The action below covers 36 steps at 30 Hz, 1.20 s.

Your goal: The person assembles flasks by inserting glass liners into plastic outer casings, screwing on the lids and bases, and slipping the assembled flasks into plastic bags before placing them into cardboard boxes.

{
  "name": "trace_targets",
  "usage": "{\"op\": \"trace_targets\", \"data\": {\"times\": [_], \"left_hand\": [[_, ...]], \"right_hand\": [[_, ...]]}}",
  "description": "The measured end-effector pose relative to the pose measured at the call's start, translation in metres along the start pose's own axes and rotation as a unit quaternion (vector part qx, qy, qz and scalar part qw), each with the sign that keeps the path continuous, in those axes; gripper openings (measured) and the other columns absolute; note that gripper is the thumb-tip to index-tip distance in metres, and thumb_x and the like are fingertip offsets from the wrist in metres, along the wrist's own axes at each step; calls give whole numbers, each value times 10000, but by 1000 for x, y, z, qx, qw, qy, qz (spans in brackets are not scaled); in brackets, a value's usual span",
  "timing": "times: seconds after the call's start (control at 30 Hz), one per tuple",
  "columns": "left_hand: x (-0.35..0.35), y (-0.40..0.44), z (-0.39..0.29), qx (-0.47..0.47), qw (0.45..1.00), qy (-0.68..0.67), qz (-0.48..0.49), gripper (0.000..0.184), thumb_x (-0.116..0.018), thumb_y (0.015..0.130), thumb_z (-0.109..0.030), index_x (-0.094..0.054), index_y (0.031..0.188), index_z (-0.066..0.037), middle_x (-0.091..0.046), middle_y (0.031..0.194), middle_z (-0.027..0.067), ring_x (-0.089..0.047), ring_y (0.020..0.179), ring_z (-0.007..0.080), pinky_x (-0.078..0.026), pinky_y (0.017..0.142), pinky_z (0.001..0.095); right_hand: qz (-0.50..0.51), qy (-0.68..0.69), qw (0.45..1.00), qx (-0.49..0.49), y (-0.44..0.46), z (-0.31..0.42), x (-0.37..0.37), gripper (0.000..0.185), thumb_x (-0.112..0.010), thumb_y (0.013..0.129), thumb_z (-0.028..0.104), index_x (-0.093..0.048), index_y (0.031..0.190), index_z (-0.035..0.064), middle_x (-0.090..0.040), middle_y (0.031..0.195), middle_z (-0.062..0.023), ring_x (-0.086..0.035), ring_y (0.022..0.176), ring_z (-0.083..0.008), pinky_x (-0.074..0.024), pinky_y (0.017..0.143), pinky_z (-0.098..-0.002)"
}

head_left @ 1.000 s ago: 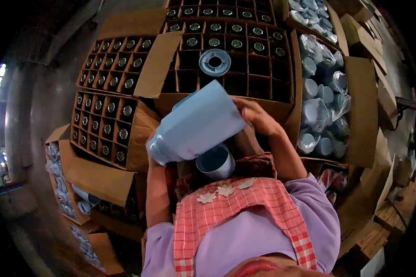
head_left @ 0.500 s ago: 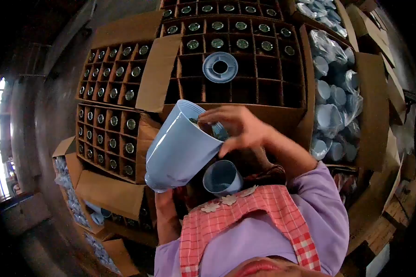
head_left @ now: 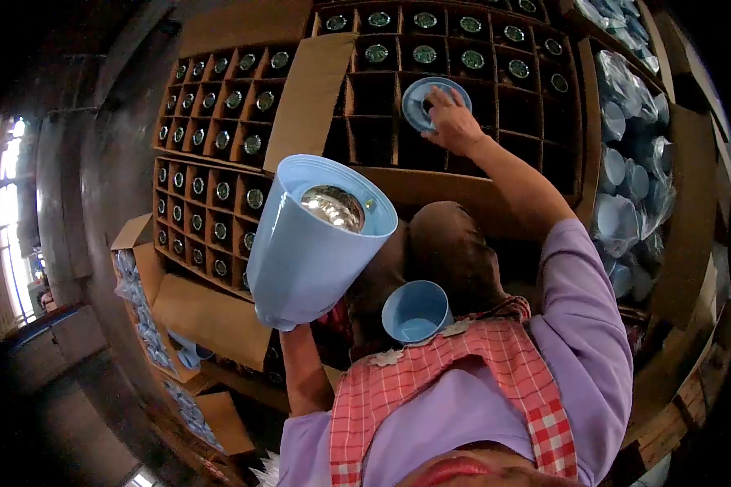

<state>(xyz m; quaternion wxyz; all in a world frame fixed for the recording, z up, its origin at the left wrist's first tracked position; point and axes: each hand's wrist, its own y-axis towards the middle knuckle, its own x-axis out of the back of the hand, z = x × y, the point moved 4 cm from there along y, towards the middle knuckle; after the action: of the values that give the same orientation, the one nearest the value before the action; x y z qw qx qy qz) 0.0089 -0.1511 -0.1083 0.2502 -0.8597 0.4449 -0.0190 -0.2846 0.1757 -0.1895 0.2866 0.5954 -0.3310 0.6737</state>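
Note:
A large light-blue plastic thermos casing (head_left: 309,243) leans left of the middle, its open threaded mouth facing up and away. A silvery glass liner (head_left: 333,208) shows inside that mouth. My left hand (head_left: 294,334) supports the casing from its lower end; the fingers are mostly hidden behind it. Over the big divided carton, my right hand (head_left: 453,123) has its fingers closed on a light-blue ring-shaped collar (head_left: 414,105), partly covering its centre hole. A small blue cup (head_left: 417,312) stands against my apron, mouth up.
The divided carton (head_left: 463,180) ahead holds several glass liners in its far cells. More cartons of liners (head_left: 211,211) stand at left. At right, a carton (head_left: 594,122) holds bagged blue cups (head_left: 617,215). A raised cardboard flap (head_left: 309,101) stands between cartons.
My right hand has left the casing's mouth and reached forward to the collar, which now looks tilted. The liner now shows inside the casing. The view has shifted slightly.

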Motion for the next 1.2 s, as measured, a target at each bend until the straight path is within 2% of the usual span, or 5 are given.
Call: {"op": "trace_targets", "data": {"times": [0.1,0.2,0.27,0.93,1.2], "left_hand": [[-2,3,-1,-11,1000,2,10,418,-558,814,-252,-542,1115,38,-595,1078,149,-588,964,223,-475,837,351],[-9,4,-1,-25,999,11,28,409,-553,818,-248,-545,1110,38,-599,1070,147,-591,957,222,-477,832,349],[-16,5,-1,-39,998,17,48,404,-550,820,-246,-548,1107,38,-601,1065,146,-593,952,221,-478,829,348],[-76,-36,-12,-153,968,130,152,354,-518,842,-222,-569,1074,40,-626,1011,136,-611,904,215,-491,797,336],[-86,-71,-50,-347,902,234,103,337,-505,851,-213,-577,1061,41,-636,989,132,-618,884,213,-496,785,331]], "right_hand": [[-120,492,843,-180,-6,-15,34,535,-568,821,368,-513,1216,12,-460,1291,-186,-399,1230,-322,-337,992,-436],[-155,774,612,-52,-45,27,113,593,-594,776,401,-514,1218,13,-492,1255,-183,-470,1152,-274,-394,919,-408],[-161,787,594,40,-71,56,153,588,-613,741,452,-554,1117,3,-483,1267,-176,-444,1167,-238,-371,939,-387],[-314,530,729,299,-165,95,227,452,-636,718,433,-499,823,15,-478,1268,-228,-421,1210,-392,-336,982,-452],[-121,711,684,-108,-172,91,227,354,-565,845,325,-551,888,-26,-552,1174,-153,-527,923,-166,-428,820,-320]]}}
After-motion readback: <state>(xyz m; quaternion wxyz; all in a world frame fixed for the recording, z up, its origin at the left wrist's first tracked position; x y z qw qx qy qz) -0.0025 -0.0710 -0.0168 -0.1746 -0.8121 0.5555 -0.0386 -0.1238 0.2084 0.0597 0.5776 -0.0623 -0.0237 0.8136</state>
